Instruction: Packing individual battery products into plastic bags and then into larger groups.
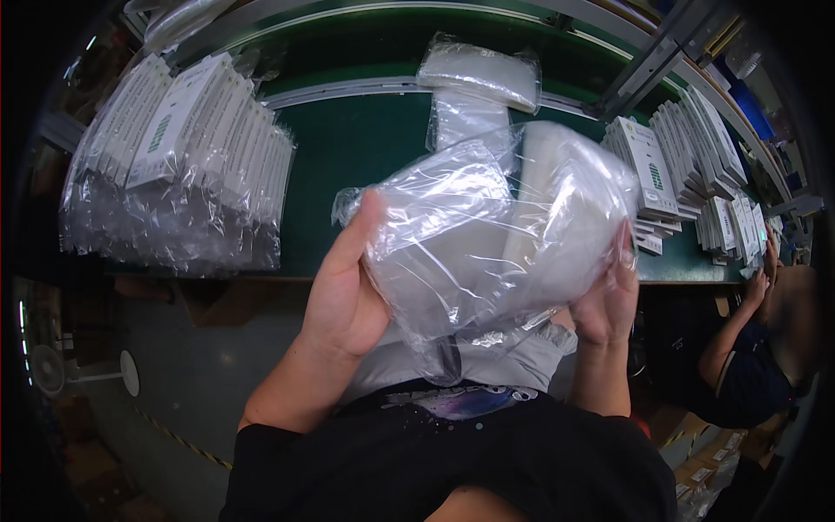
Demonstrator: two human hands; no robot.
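A wide bundle of clear plastic bags (pixel 487 244) is held up before me over the table's front edge. My left hand (pixel 352 296) grips its left side, thumb on top and the fingers hidden beneath. At the right side my right hand (pixel 609 296) holds it, partly seen through the film. The plastic is creased and shiny on the left and rolls into a thick, smoother curve on the right. Behind it on the green table (pixel 348 139) lies a flat stack of clear bags (pixel 470 119), with another bag stack (pixel 483 74) farther back.
Rows of white flat boxes in clear bags (pixel 174 165) fill the left of the table. More white boxes (pixel 648 170) stand piled at the right. Beyond them a co-worker's hands (pixel 761 278) are near some boxes. A metal post (pixel 648 61) rises at the back right.
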